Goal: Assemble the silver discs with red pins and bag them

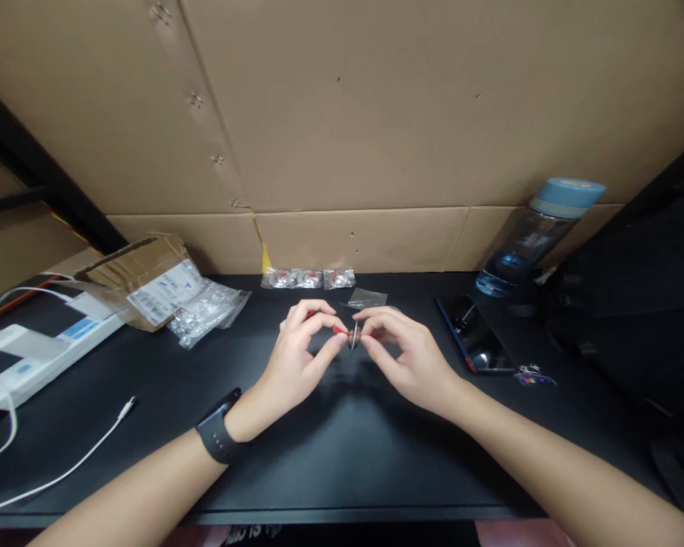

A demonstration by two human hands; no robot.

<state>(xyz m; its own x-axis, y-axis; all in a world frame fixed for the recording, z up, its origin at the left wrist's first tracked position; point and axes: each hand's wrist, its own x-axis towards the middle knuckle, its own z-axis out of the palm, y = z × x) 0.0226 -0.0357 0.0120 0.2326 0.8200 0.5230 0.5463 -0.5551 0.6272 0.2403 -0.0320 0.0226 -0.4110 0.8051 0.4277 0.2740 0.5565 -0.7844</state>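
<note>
The small metal disc (354, 336) was between the two hands, raised above the black tabletop (342, 471) and turned nearly edge-on to the head camera. On its left, the left hand (308, 348) had thumb and forefinger brought together on the red cord (340, 330), just beside the disc's hub; whether those fingertips also touched the metal could not be told. On its right, the right hand (406, 351) was clamped on the disc, the thumb tip near the hub and the forefinger up at the upper part of the rim. More red showed among the fingers of both hands, partly hidden by them.

A black smartwatch (219, 429) circled the left wrist. Beyond the hands lay a flat clear plastic sleeve (368, 298), and farther back, against the cardboard wall (353, 137), three wrapped discs (308, 279) stood in a row, each with red on it. To the left were a pile of clear bags (205, 311), an opened cardboard box (163, 292) and a white power strip (51, 361). To the right lay a dark smartphone (474, 334), with a blue-lidded water bottle (527, 239) behind it.
</note>
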